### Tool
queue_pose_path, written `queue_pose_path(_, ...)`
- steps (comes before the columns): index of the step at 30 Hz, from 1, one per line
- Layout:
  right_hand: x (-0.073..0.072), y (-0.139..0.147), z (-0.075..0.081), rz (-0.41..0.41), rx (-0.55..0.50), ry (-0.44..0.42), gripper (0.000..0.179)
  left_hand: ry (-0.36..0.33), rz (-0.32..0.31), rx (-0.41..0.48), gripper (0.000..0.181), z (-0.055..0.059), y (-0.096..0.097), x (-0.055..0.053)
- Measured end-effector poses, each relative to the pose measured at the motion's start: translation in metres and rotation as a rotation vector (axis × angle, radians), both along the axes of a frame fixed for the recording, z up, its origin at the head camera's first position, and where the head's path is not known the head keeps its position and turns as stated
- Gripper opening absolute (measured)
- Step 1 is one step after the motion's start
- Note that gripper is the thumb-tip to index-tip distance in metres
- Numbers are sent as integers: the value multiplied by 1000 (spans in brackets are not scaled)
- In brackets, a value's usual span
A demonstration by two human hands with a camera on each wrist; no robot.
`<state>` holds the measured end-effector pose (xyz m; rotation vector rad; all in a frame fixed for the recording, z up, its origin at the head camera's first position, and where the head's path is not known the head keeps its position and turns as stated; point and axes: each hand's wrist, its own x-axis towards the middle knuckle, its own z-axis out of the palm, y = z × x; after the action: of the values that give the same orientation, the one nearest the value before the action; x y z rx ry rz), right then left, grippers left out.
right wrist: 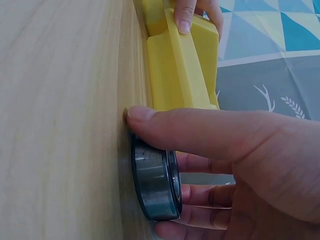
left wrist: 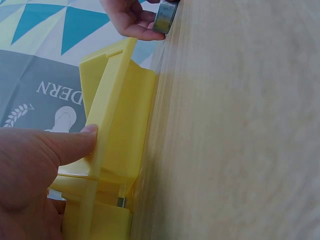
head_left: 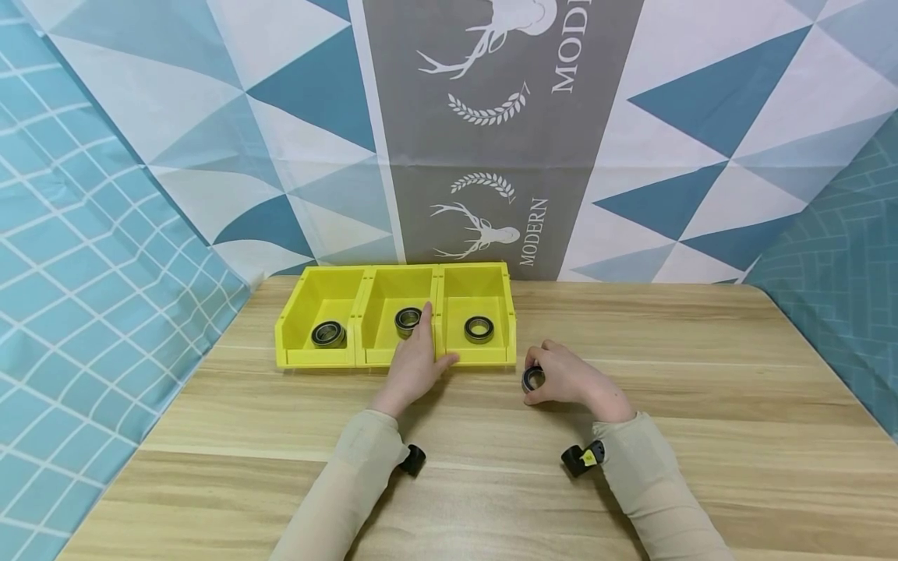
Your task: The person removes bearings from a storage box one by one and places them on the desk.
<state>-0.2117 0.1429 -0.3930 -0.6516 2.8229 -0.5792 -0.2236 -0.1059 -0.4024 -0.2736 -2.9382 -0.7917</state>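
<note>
My right hand (head_left: 564, 375) pinches a ball bearing (head_left: 533, 379) between thumb and fingers, right at the tabletop beside the bins' front right corner. In the right wrist view the dark metal outer ring of that bearing (right wrist: 157, 182) shows under the thumb. My left hand (head_left: 412, 366) grips the front of the joined yellow bins (head_left: 393, 357) where the middle and right ones meet. Its thumb (left wrist: 75, 145) lies on the front lip, the other fingers reaching over the divider. One bearing (head_left: 479, 329) lies in the right bin, another (head_left: 408, 320) in the middle, partly behind the left hand.
The left bin holds bearings (head_left: 328, 334), seemingly stacked. All three bins stand side by side on the wooden table (head_left: 491, 483), near its back edge. A patterned cloth (head_left: 484, 156) hangs close behind, with blue cloths (head_left: 105, 234) at the sides.
</note>
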Motion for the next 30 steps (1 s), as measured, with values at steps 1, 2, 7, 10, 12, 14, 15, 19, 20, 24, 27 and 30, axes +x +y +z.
queue_pose_path(1, 0, 0, 0, 1, 1, 1, 43, 2, -1, 1, 98, 0, 0, 0)
queue_pose_path(2, 0, 0, 0, 2, 2, 1, 43, 3, 0, 1, 98, 0, 0, 0)
queue_pose_path(7, 0, 0, 1, 10, 9, -2, 44, -4, -3, -1, 98, 1, 0, 1)
queue_pose_path(10, 0, 1, 1, 15, 12, -8, 44, -6, -3, -2, 98, 1, 0, 1)
queue_pose_path(12, 0, 1, 1, 17, 13, -11, 44, -8, -1, -2, 98, 1, 0, 1)
queue_pose_path(14, 0, 1, 1, 19, 13, -11, 44, -8, -1, 0, 98, 1, 0, 1)
queue_pose_path(15, 0, 1, 2, 18, 12, -11, 44, -9, -1, 0, 98, 1, 0, 1)
queue_pose_path(19, 0, 1, 2, 16, 7, -15, 44, -11, -3, 0, 97, 1, -1, 1)
queue_pose_path(20, 1, 1, 2, 17, 6, -15, 43, -11, -3, 0, 97, 1, -1, 1)
queue_pose_path(24, 1, 1, 2, 21, 3, -16, 43, -14, -3, 1, 97, 1, -1, 2)
queue_pose_path(27, 1, 1, 2, 28, 2, -22, 43, -15, -4, 1, 97, 2, -1, 2)
queue_pose_path(30, 1, 2, 2, 32, 3, -31, 43, -11, -6, -1, 97, 2, -1, 2)
